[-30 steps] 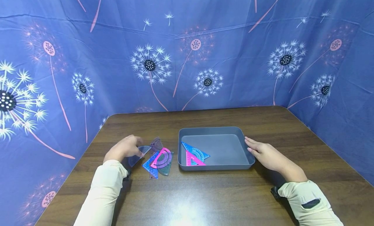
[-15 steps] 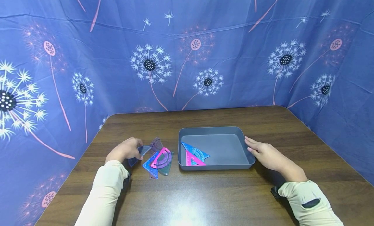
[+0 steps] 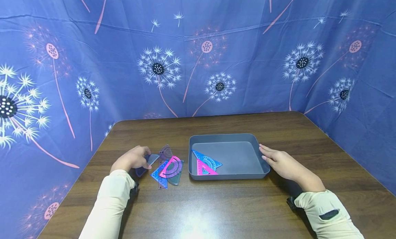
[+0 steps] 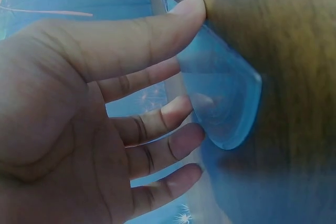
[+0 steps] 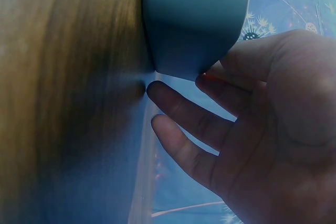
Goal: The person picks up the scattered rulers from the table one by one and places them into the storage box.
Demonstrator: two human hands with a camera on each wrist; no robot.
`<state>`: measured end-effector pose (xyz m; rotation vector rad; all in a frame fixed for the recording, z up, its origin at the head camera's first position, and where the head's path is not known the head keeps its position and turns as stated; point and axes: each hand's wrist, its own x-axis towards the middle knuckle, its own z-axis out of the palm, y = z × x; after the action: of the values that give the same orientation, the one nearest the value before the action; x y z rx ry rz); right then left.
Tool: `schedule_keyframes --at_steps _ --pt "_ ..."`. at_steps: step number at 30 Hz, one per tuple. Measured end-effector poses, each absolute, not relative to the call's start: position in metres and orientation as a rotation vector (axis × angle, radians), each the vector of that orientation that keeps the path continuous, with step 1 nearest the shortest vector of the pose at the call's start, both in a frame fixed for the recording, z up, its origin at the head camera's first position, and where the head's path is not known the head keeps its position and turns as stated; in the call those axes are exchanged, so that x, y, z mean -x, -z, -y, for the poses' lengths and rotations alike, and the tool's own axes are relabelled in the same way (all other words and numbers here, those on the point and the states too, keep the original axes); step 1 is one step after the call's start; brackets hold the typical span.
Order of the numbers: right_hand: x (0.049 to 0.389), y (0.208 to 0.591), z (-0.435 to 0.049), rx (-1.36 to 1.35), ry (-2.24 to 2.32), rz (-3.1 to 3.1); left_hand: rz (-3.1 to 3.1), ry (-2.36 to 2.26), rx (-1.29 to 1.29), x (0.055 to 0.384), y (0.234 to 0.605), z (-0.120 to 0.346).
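In the head view my left hand (image 3: 132, 159) is at the left, with thumb and fingers on either side of a clear bluish protractor (image 3: 152, 158). The left wrist view shows the thumb across the near face of this protractor (image 4: 226, 93) and fingertips behind its edge; part of it is hidden by the hand. On the right, my right hand (image 3: 283, 165) rests with extended fingers against the right wall of a grey tray (image 3: 229, 177). From the right wrist, the tray's corner (image 5: 194, 24) shows above the lower fingers, which lie relaxed near the table.
Beside the left hand lies an overlapping pile: a pink protractor (image 3: 168, 169), a blue set square (image 3: 156, 174), a dark greenish piece (image 3: 176, 180) and a purple clear piece (image 3: 166, 150). Inside the tray are a blue set square (image 3: 198, 154) and a pink one (image 3: 199, 168).
My left hand has come down slightly onto the bluish protractor, and its fingers have closed in on it. My right hand and the tray stay where they were.
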<state>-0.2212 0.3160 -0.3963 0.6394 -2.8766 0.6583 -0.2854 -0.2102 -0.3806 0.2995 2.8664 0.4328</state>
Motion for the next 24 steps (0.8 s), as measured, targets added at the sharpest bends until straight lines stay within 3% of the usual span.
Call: schedule_keyframes --at_steps 24 --pt "0.2221 0.3966 -0.3157 -0.655 -0.662 2.868 -2.923 -0.353 -0.294 0.2875 0.3811 0.2105"
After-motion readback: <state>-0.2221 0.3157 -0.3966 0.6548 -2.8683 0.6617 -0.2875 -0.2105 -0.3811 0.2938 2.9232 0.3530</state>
